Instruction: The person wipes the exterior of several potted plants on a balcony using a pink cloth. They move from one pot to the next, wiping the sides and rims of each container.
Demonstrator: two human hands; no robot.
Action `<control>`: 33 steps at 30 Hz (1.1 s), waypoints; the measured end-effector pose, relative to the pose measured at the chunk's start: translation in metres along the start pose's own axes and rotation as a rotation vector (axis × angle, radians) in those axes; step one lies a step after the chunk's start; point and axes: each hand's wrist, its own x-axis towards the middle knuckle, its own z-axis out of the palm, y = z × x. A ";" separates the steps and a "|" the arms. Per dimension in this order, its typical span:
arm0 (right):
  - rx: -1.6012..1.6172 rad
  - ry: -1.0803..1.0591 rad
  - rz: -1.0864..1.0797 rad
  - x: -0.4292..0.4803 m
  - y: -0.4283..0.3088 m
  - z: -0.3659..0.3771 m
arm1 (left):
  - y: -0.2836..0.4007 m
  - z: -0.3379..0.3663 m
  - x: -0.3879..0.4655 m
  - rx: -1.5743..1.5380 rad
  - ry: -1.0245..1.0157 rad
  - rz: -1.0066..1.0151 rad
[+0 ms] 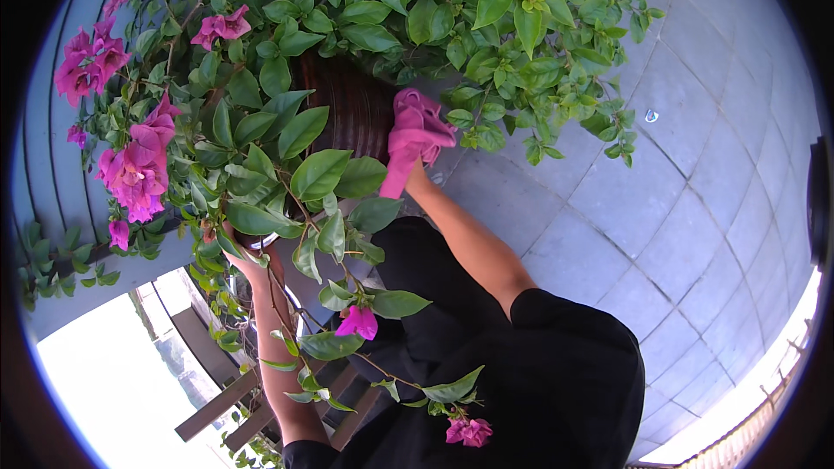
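Note:
A ribbed, glossy dark brown flowerpot (355,111) is before me, largely covered by the leaves of a bougainvillea (371,16). Against the pot's right side, my right hand (414,179) holds a crumpled pink cloth (420,127). The cloth hides most of that hand's fingers. My left hand (251,267) is at the pot's lower left, beside a shiny brown edge. Leaves cover its fingers, so their grip does not show. A thin flowering branch (384,371) hangs across my left forearm and black clothing.
Magenta bracts (137,169) cluster at the left, in front of grey boards (55,130). Grey paving tiles (625,195) spread to the right, with a small shiny scrap (651,116) on them. Wooden slats (218,404) are at the lower left, beside a glaring bright area.

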 end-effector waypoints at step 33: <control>0.830 -0.144 0.590 -0.056 -0.045 0.043 | 0.009 0.071 -0.012 -0.123 0.081 0.201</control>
